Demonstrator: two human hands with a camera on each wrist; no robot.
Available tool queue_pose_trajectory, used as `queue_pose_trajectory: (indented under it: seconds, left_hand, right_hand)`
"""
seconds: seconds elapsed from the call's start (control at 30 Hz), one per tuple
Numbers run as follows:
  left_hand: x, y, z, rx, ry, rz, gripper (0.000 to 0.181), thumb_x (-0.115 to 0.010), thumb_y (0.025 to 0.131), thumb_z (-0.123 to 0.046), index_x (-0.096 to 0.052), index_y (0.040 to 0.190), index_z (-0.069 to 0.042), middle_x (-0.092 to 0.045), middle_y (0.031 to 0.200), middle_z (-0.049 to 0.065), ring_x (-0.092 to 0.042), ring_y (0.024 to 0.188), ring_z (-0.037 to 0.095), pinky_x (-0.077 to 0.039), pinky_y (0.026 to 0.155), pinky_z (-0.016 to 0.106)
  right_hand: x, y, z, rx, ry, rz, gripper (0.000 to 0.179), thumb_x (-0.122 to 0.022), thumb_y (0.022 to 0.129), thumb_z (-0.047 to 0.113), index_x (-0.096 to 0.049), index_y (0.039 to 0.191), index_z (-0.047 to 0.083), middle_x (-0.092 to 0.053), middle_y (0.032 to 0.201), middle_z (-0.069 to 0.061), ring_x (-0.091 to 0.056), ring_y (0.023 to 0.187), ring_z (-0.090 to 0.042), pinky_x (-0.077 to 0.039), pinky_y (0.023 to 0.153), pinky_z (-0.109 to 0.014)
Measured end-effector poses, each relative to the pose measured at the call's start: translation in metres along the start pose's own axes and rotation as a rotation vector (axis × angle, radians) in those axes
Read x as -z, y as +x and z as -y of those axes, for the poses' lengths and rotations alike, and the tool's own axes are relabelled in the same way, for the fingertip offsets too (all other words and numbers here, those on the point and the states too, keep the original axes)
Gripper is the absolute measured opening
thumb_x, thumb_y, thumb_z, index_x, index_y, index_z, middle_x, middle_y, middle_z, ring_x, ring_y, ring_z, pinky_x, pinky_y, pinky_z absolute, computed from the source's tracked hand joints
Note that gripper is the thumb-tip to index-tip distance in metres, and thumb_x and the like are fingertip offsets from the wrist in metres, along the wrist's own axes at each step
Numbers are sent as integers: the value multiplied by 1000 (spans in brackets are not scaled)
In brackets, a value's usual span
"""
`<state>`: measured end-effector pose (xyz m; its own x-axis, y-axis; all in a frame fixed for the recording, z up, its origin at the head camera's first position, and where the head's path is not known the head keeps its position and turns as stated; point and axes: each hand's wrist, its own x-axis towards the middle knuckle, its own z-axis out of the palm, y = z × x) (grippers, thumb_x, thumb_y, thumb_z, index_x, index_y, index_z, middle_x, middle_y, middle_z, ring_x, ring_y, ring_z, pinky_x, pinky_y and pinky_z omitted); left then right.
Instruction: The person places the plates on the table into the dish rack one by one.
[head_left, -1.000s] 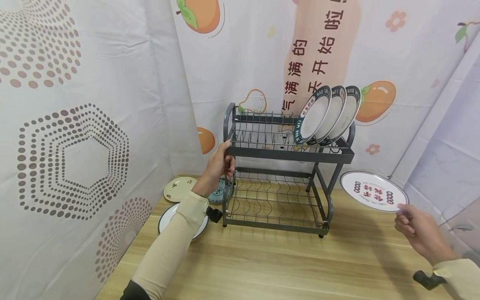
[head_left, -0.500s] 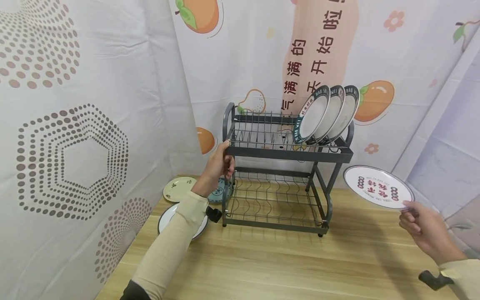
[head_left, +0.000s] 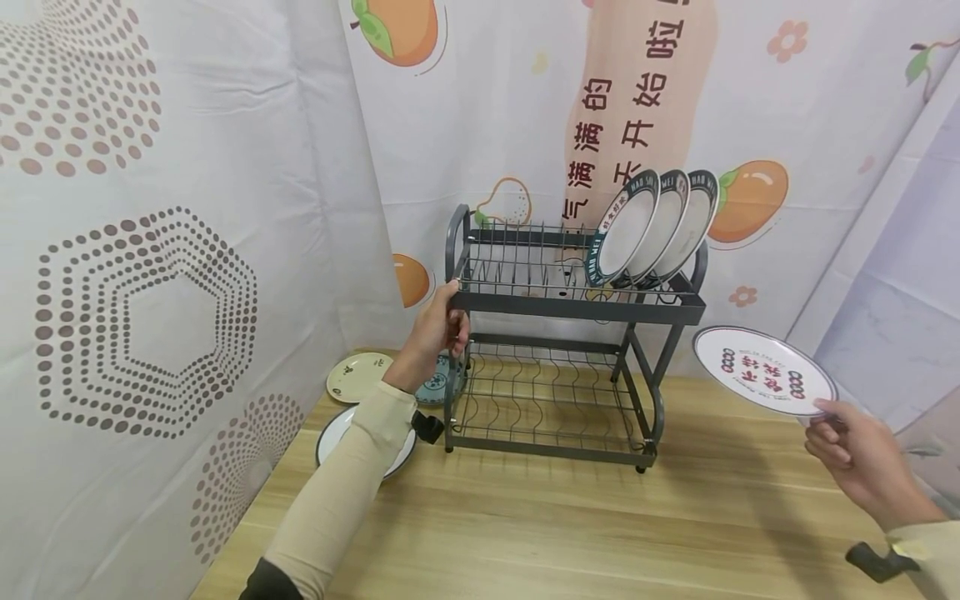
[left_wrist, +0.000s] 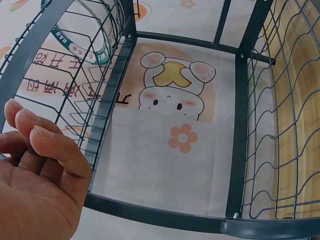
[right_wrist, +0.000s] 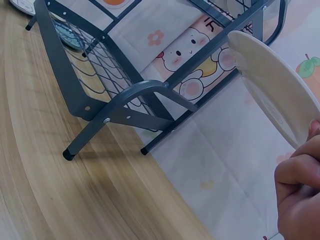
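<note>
Beside the rack, to its right, a white oval plate (head_left: 765, 367) with red lettering hangs tilted in the air. My right hand (head_left: 862, 458) pinches it by its near edge; the right wrist view shows its pale underside (right_wrist: 275, 87). My left hand (head_left: 435, 333) grips the upper front left corner of a dark two-tier dish rack (head_left: 577, 307), thumb on top and fingers curled below. In the left wrist view, that hand (left_wrist: 45, 175) is seen palm-side against the frame. Three dark-rimmed plates (head_left: 627, 233) lean upright at the right end of the upper tier.
Left of the rack, a cream plate (head_left: 357, 378), a blue patterned plate (head_left: 433, 390) and a white dark-rimmed plate (head_left: 330, 440) lie on the wooden table (head_left: 510, 525), partly behind the left arm. Printed curtains (head_left: 480, 108) hang close behind and at the sides.
My right hand has carried the white oval plate a little to the right and upward, away from the rack. The left hand, the rack and the standing plates stay put.
</note>
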<state>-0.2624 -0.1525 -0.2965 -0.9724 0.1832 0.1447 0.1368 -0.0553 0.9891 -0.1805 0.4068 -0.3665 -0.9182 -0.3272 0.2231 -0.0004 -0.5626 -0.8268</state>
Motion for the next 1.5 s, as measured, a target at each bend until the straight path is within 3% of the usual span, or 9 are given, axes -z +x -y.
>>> queue_pose_trajectory:
  seconds: [0.2, 0.53, 0.67, 0.83, 1.07, 1.27, 1.5]
  left_hand:
    - [0, -1, -5, 4, 7, 16, 60, -27, 102, -57, -33, 69, -7, -49, 55, 1, -42, 45, 19, -40, 49, 32]
    - [-7, -20, -24, -6, 40, 33, 58, -26, 104, -50, -33, 67, -6, -50, 55, 1, -43, 46, 18, -41, 50, 32]
    - [-6, -20, -23, -8, 31, 40, 58, -25, 104, -50, -33, 68, -5, -50, 55, 1, -43, 47, 18, -41, 50, 30]
    - [-5, -18, -22, -12, 17, 40, 58, -25, 105, -50, -33, 69, -4, -50, 55, 2, -43, 46, 18, -41, 49, 30]
    - [1, 0, -2, -24, 5, 31, 60, -25, 104, -53, -34, 69, -4, -50, 54, 1, -43, 44, 19, -40, 48, 32]
    - [0, 1, 1, -38, -15, 12, 61, -32, 100, -60, -35, 69, -8, -50, 53, 0, -43, 43, 18, -40, 46, 30]
    - [0, -1, 3, -71, -10, 18, 63, -32, 98, -63, -34, 66, -9, -49, 52, 0, -41, 43, 17, -39, 47, 31]
  right_hand:
    - [-2, 0, 3, 30, -12, -15, 45, -14, 107, 5, -58, 106, -4, -34, 60, -6, -5, 48, -17, -2, 50, -28]
    - [-4, -3, 7, 47, 7, 21, 47, -10, 107, 5, -55, 114, -6, -39, 61, -6, -6, 47, -17, -4, 50, -27]
    - [-5, -3, 8, 64, 27, 32, 45, -10, 107, 5, -53, 116, -7, -42, 61, -6, -6, 47, -15, -3, 48, -25]
    - [-9, -3, 11, 72, 66, 60, 44, -10, 107, 6, -49, 121, -7, -31, 61, -7, -6, 46, -15, -2, 47, -24]
    - [-17, -3, 15, 83, 66, 92, 50, -7, 107, 6, -52, 120, -10, -20, 62, -8, -6, 45, -15, -2, 44, -23]
    - [-24, -4, 20, 94, 66, 80, 51, -8, 107, 7, -54, 122, -10, -22, 62, -8, -7, 46, -15, -1, 44, -22]
    - [-32, -1, 26, 84, 125, 170, 56, -2, 106, 7, -52, 122, -13, -10, 64, -7, -6, 45, -14, -4, 43, -23]
